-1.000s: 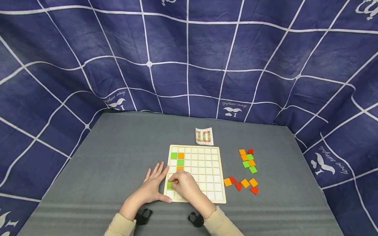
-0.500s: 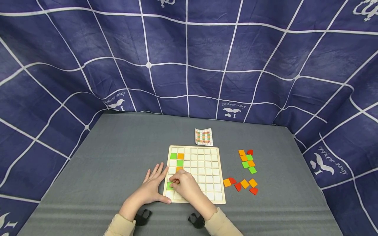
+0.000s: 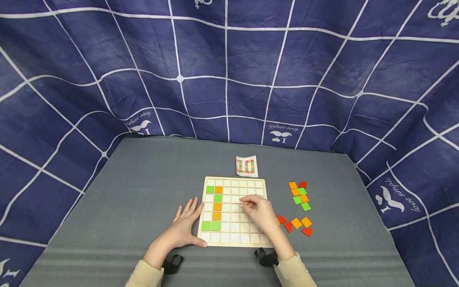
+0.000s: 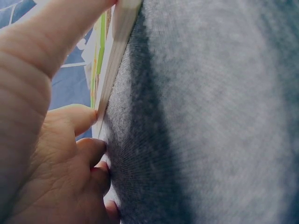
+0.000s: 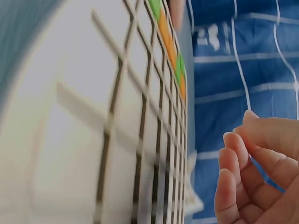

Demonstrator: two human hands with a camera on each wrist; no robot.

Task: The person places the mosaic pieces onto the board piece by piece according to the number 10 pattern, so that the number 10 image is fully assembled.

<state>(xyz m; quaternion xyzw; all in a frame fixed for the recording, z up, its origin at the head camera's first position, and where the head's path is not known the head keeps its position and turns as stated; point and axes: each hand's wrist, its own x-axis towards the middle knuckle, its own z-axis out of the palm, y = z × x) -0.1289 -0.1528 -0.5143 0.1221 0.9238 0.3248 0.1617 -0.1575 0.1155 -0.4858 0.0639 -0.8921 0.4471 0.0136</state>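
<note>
While the spread-fingered left hand [image 3: 184,227] touches a square, cream-coloured grid board [image 3: 232,217], the right hand [image 3: 261,214], fingers loosely bent, holding nothing visible, hovers above it.

Grey cloth tabletop [image 3: 279,191] gave a hand passage between the cream, square gridded board [image 3: 235,191] and the upper flat orange, green and red tiles [image 3: 302,191]. The spread left hand [image 3: 185,228] blocked the board's lower left edge; the right hand [image 3: 261,213], its right side.
</note>
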